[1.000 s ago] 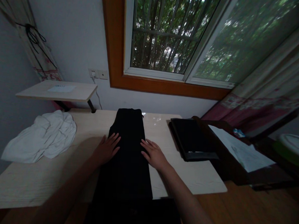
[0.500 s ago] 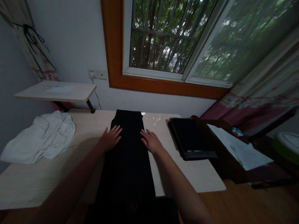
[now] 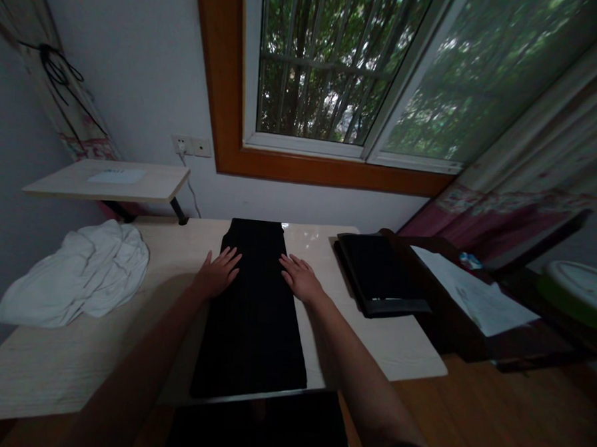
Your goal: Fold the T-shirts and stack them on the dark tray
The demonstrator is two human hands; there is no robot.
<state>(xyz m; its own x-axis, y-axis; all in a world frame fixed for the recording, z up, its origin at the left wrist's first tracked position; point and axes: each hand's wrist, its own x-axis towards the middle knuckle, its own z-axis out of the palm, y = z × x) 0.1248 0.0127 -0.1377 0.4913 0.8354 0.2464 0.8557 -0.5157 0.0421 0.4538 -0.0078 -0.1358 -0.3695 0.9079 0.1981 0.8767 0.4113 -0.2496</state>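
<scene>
A long black garment [image 3: 256, 315], folded into a narrow strip that looks like trousers, lies flat on the pale wooden table [image 3: 382, 351]. Its far end reaches near the table's back edge, and its near end lies at the front edge. My left hand [image 3: 218, 271] rests palm down on the garment's left edge, fingers stretched out. On the opposite edge, my right hand [image 3: 300, 277] lies flat in the same way, fingertips on the black fabric. Neither hand grips anything. Dark fabric detail is hard to make out.
A crumpled white cloth [image 3: 80, 275] lies on the left, below a small raised shelf [image 3: 155, 188]. To the right sits a flat dark stack [image 3: 381, 271] with a shiny edge. Beyond it are white sheets [image 3: 475, 293] on dark furniture. A window [image 3: 336, 72] is ahead.
The garment's near end has drawn away from my lap, so the table's front edge now shows as a light strip. Both hands stay nearly in place; the view shifts slightly.
</scene>
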